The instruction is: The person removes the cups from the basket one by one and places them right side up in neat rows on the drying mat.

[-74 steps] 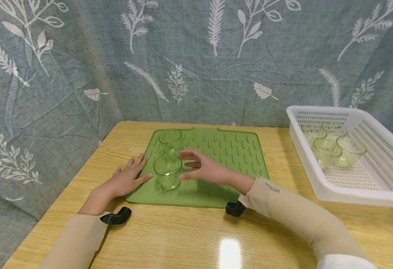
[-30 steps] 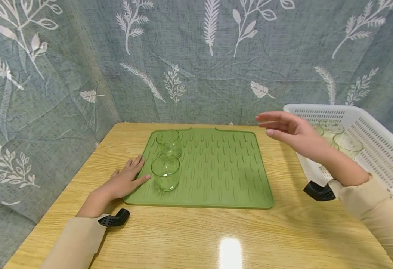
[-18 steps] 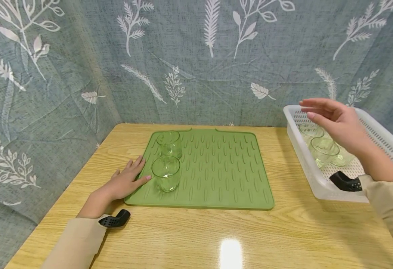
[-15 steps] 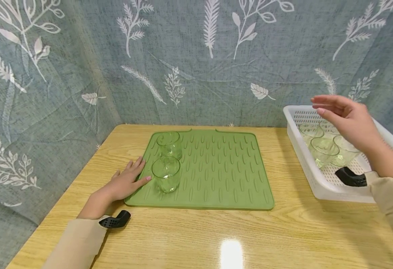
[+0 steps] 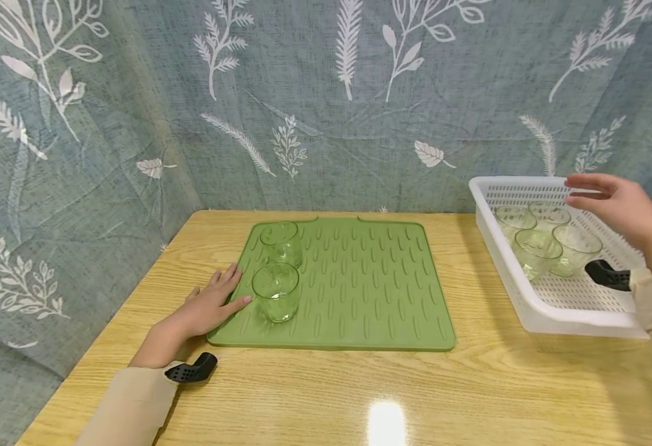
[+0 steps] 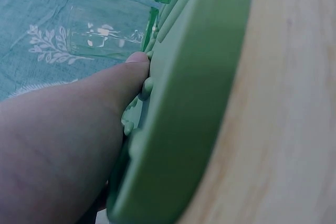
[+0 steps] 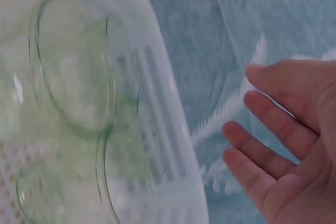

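Two clear green-tinted drinking glasses stand upright on the left part of a ribbed green drying mat [image 5: 370, 291]: a front glass [image 5: 276, 294] and a back glass [image 5: 281, 241]. My left hand [image 5: 206, 306] lies flat over the mat's left edge, its thumb stretched toward the front glass. In the left wrist view the thumb [image 6: 131, 69] touches the mat close to the glass base. My right hand [image 5: 618, 204] is raised over the right side of a white basket [image 5: 532, 310], fingers loosely bent and holding nothing. Several similar glasses [image 5: 577, 244] stand grouped inside the basket.
The mat and basket sit on a wooden table [image 5: 303, 396]. A blue-grey leaf-patterned curtain [image 5: 326, 155] hangs behind the table and along its left side. Glare shows near the front edge.
My right hand has left the front glass on the mat and travelled right, over the basket. My left hand stays in place, and both glasses on the mat stand as before.
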Motion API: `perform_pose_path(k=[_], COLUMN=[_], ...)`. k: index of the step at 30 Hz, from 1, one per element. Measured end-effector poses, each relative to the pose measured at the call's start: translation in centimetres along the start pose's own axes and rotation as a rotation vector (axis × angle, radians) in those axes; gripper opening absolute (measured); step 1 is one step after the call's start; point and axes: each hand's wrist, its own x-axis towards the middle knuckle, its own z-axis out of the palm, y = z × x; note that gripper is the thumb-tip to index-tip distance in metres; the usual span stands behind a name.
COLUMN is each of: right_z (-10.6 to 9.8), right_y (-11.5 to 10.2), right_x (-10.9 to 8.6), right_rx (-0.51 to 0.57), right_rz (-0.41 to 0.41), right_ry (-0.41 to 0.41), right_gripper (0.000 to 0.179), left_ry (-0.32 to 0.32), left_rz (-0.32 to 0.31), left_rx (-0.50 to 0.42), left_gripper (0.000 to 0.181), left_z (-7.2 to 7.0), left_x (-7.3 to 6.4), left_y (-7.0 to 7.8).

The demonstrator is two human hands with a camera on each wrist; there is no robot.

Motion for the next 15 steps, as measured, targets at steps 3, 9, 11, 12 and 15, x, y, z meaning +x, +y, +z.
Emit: perform_pose_path(k=[3, 9, 11, 12, 15], right_z=[-0.7, -1.7, -1.8, -1.8, -1.7], right_y=[1.2, 3.0, 3.5, 3.8, 4.6], right_x=[0.2, 0.4, 0.5, 0.5, 0.6], right_rx=[-0.023, -0.162, -0.216, -0.236, -0.251], right_rz=[0.030, 0.079, 0.089, 0.095, 0.103], right_ry=[-0.061, -0.230, -0.293, -0.325, -0.409], right_gripper=[0.071, 0.080, 0.086, 0.089, 0.098], left_ry=[-0.001, 0.002, 0.005, 0.006, 0.005], left_rz=[-0.004, -0.006, -0.005, -0.005, -0.003], left_rx=[0.004, 0.000, 0.001, 0.000, -0.003], left_gripper=[0.083, 0.083, 0.083, 0.083, 0.083], left_z=[0.0, 0.1, 0.1, 0.1, 0.0], left_x=[0.0, 0.2, 0.2, 0.2, 0.0], left_y=[0.0, 0.0, 0.0, 0.0, 0.1])
